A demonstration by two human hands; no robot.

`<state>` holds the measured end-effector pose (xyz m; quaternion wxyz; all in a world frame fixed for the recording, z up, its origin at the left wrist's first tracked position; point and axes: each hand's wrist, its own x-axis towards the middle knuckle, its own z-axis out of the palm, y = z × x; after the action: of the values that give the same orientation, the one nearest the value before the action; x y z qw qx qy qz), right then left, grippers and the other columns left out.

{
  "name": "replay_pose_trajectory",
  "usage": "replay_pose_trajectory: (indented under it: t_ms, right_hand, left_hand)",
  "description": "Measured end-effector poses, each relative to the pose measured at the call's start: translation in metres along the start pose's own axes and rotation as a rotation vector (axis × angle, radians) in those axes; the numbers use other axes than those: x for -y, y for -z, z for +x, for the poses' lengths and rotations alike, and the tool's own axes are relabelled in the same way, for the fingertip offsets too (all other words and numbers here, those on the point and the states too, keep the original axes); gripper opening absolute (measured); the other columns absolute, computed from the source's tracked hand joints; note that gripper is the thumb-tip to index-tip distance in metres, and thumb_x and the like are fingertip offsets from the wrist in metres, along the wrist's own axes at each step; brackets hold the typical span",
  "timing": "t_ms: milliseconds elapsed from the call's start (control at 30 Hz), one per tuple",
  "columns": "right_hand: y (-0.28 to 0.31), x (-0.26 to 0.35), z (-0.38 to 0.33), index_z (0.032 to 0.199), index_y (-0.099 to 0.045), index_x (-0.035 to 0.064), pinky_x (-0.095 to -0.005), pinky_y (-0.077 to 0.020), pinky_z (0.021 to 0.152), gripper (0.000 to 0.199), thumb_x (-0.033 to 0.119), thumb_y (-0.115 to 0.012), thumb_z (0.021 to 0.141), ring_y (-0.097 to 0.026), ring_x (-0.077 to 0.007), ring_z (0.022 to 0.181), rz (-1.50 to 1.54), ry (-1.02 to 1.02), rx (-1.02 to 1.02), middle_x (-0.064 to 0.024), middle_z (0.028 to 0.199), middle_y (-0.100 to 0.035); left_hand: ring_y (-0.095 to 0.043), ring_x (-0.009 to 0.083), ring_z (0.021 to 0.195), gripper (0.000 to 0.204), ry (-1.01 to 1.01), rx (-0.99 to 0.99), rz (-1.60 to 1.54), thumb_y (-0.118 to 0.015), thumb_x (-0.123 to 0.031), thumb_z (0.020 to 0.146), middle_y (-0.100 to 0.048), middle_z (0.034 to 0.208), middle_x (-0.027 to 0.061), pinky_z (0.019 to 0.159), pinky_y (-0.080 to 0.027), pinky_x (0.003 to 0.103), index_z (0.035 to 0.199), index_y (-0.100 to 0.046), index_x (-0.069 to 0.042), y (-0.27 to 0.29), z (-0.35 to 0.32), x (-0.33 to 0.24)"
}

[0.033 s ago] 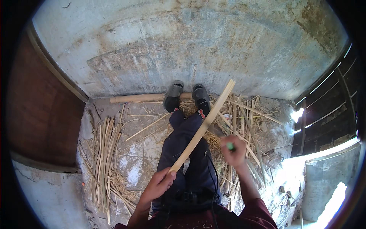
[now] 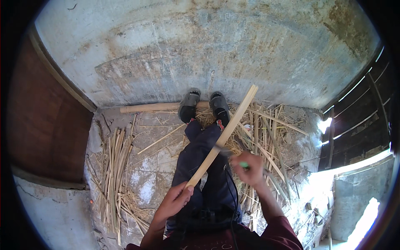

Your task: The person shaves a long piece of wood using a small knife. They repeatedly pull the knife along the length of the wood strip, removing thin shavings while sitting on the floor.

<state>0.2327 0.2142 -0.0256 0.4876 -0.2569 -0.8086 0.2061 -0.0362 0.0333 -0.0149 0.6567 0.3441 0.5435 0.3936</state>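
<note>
My left hand is closed around the near end of a long, flat, pale strip of split bamboo or wood. The strip slants up to the right, over my legs, toward the wall. In my right hand is a knife with some green on its handle. Its dark blade, blurred by motion, reaches left to the strip's right edge about midway along. Whether the blade cuts into the strip or only touches it, I cannot tell.
A bundle of thin strips lies on the floor at left. More strips and curly shavings lie at right. Along the wall a bamboo pole rests behind my shoes. A dark cable hangs by my right leg.
My right hand has moved a little left and toward me, bringing the knife blade to the strip. My left hand and the strip have hardly shifted.
</note>
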Motion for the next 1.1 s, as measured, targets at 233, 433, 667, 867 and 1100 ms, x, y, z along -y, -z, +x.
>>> replay_pose_trajectory:
  t_ms: [233, 433, 667, 867, 1100]
  right_hand:
    - [-0.002, 0.028, 0.010, 0.096, -0.076, 0.0109, -0.0357, -0.0429, 0.044, 0.014, 0.006, -0.083, 0.084, -0.058, -0.0204, 0.048, -0.093, 0.092, 0.172, -0.0039, 0.069, -0.062]
    - [0.027, -0.002, 0.009, 0.092, -0.075, 0.0079, -0.0359, -0.0443, 0.046, 0.007, 0.004, -0.080, 0.088, -0.062, -0.0206, 0.050, -0.064, -0.025, 0.047, -0.0058, 0.069, -0.064]
    - [0.062, -0.048, 0.008, 0.096, -0.071, 0.0021, -0.0305, -0.0457, 0.053, 0.004, 0.004, -0.075, 0.097, -0.062, -0.0117, 0.058, -0.174, -0.215, -0.225, -0.0065, 0.073, -0.070]
    - [0.046, -0.030, -0.009, 0.101, -0.069, 0.0037, -0.0282, -0.0451, 0.057, 0.005, 0.006, -0.073, 0.101, -0.061, -0.0075, 0.065, 0.019, -0.374, -0.324, -0.0070, 0.080, -0.074]
    - [-0.007, 0.039, -0.006, 0.098, -0.076, 0.0106, -0.0365, -0.0487, 0.048, 0.012, 0.006, -0.080, 0.088, -0.064, -0.0201, 0.053, 0.050, 0.031, 0.139, -0.0023, 0.071, -0.063]
  left_hand:
    - [-0.040, 0.0012, 0.063, 0.031, 0.030, 0.078, -0.057, -0.053, -0.032, 0.119, -0.045, 0.075, -0.0080, 0.055, -0.034, 0.022, 0.101, -0.060, -0.007, -0.009, 0.002, -0.008]
    - [-0.028, 0.0018, 0.060, 0.032, 0.015, 0.071, -0.028, -0.052, -0.029, 0.119, -0.036, 0.072, -0.0086, 0.052, -0.022, 0.023, 0.094, -0.053, -0.009, -0.014, -0.012, -0.009]
    - [-0.035, 0.0027, 0.063, 0.028, -0.003, 0.081, 0.052, -0.059, -0.029, 0.116, -0.043, 0.073, -0.0079, 0.055, -0.028, 0.025, 0.100, -0.061, -0.006, -0.002, -0.020, 0.008]
    - [-0.040, 0.0033, 0.067, 0.024, -0.123, 0.043, 0.228, -0.066, -0.025, 0.113, -0.047, 0.075, -0.0079, 0.059, -0.033, 0.027, 0.099, -0.064, -0.005, -0.013, -0.009, -0.006]
    - [-0.044, 0.0076, 0.064, 0.026, 0.031, 0.027, 0.012, -0.060, -0.025, 0.114, -0.049, 0.072, -0.0056, 0.058, -0.034, 0.030, 0.101, -0.061, -0.003, -0.006, 0.015, 0.003]
